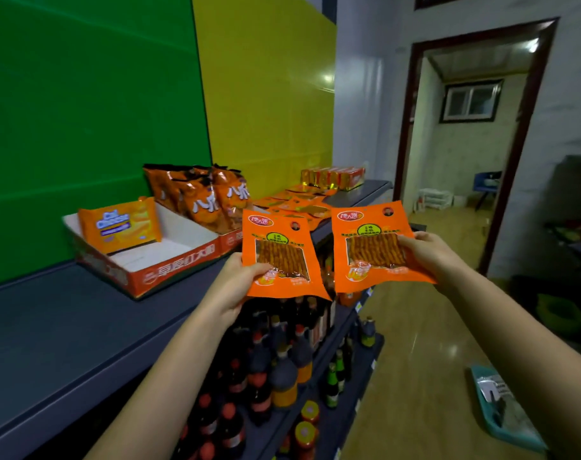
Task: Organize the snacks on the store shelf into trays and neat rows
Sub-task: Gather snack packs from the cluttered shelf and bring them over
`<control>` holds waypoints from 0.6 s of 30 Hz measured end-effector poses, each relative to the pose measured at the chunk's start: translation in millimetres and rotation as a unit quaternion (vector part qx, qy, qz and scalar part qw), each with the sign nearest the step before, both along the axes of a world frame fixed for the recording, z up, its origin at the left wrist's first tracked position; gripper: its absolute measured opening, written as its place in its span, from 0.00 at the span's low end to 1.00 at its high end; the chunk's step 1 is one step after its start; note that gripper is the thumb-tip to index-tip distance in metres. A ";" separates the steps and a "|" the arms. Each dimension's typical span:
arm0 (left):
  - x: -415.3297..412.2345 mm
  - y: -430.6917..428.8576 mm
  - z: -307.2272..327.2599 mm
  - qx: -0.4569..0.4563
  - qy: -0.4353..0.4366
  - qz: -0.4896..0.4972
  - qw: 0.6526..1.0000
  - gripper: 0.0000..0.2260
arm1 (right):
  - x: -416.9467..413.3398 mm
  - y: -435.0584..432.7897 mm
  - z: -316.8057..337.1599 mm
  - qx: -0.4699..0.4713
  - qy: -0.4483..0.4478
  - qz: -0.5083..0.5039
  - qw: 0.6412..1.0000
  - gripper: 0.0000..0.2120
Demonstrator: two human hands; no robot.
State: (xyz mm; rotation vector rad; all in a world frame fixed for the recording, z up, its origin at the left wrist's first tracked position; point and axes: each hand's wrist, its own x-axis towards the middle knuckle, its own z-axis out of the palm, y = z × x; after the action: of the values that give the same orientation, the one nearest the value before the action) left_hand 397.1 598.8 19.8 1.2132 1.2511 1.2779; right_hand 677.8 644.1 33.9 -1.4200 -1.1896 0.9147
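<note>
Head view: left hand (231,290) pinches the left packet (279,257) by its lower corner and right hand (426,255) grips the right packet (372,247) at its side edge. Fingers (412,240) are clamped on both, held up just off the shelf (67,327). The film's glossy, thin and floppy, so one could slip onto the bottles (282,376) below.
</note>
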 end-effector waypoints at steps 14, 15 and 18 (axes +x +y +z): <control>162.8 197.7 -9.1 -0.003 -0.022 0.064 0.998 0.18 | 175.8 212.9 20.5 0.004 -0.016 0.080 0.997 0.06; 172.1 210.9 -10.6 0.000 -0.022 0.075 0.997 0.18 | 185.7 228.4 20.3 0.003 -0.013 0.089 0.996 0.07; 196.7 245.5 -11.0 0.006 -0.035 0.114 0.993 0.15 | 204.3 276.7 16.2 0.000 0.009 0.119 0.993 0.07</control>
State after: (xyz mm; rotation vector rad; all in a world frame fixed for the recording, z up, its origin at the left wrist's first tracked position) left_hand 593.8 844.3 8.7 1.0462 1.3610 1.4809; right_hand 882.1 920.8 50.1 -1.2845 -1.3653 1.0896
